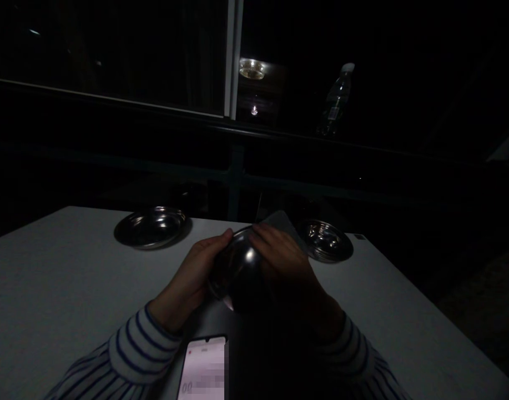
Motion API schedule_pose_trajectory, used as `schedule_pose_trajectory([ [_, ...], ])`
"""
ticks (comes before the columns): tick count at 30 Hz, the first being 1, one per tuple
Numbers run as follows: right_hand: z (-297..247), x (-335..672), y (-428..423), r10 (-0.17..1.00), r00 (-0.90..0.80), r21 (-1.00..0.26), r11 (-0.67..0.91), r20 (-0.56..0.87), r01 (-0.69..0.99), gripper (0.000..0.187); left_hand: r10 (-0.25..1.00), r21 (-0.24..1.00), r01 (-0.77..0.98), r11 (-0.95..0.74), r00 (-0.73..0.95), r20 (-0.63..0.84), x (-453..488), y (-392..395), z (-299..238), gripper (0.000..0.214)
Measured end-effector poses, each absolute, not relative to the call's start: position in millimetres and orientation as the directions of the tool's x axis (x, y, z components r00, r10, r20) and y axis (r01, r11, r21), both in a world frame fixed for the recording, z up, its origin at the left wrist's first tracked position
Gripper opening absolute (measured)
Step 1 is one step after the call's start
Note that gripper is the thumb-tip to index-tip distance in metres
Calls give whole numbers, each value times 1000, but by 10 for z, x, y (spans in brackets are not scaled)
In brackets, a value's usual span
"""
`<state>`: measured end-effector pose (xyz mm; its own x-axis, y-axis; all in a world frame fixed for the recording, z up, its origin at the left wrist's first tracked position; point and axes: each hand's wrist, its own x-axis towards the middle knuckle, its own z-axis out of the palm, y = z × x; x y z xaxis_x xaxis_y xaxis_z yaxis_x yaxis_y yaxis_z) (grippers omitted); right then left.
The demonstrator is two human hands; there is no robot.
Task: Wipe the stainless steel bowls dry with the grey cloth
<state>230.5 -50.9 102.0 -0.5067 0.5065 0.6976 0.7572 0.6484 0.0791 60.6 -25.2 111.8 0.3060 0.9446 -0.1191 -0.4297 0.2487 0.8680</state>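
In dim light, my left hand (190,280) grips a shiny metal bowl (237,275) from the left, fingers wrapped round its rim. Over the bowl's top right lies my right hand (285,258), pressing a grey cloth (285,222) against it. The bowl is held tilted just above the white table (63,278). Both of my sleeves are striped.
Two metal plates rest on the table: one (151,226) at the back left, another (326,240) at the back right. A lit phone (204,369) lies near the front edge. A clear bottle (336,100) stands on the dark ledge behind.
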Motion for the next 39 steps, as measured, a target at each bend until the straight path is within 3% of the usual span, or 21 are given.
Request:
schedule_pose_trajectory([
  [2,1015,2208,-540,481,-579,169,655,658,736,37,936,876,-414,245,336,-103,650,-282,1095,15],
  [4,1016,2206,-538,460,-585,172,669,668,723,36,941,886,-404,230,324,-97,648,-288,1108,16],
  [10,1010,2410,-463,565,-375,-107,642,735,759,45,964,874,-435,218,233,-124,557,-234,1176,16],
  [16,1030,2286,-540,511,-524,50,681,681,730,38,936,895,-373,246,331,-119,590,-261,1141,18],
  [22,1093,2555,-488,628,-386,-241,683,676,689,46,981,863,-470,185,143,-132,423,-178,1255,12],
  [28,1098,2418,-525,530,-528,-50,736,663,675,44,933,856,-443,265,342,-112,547,-242,1171,16],
  [30,1090,2426,-519,525,-534,-70,753,663,654,42,931,857,-439,268,347,-113,571,-259,1167,15],
  [35,1071,2555,-462,590,-353,-273,719,726,640,47,966,795,-552,252,191,-174,487,-222,1266,13],
  [39,1142,2505,-513,537,-372,-193,728,757,657,48,962,777,-575,256,228,-149,503,-222,1250,15],
])
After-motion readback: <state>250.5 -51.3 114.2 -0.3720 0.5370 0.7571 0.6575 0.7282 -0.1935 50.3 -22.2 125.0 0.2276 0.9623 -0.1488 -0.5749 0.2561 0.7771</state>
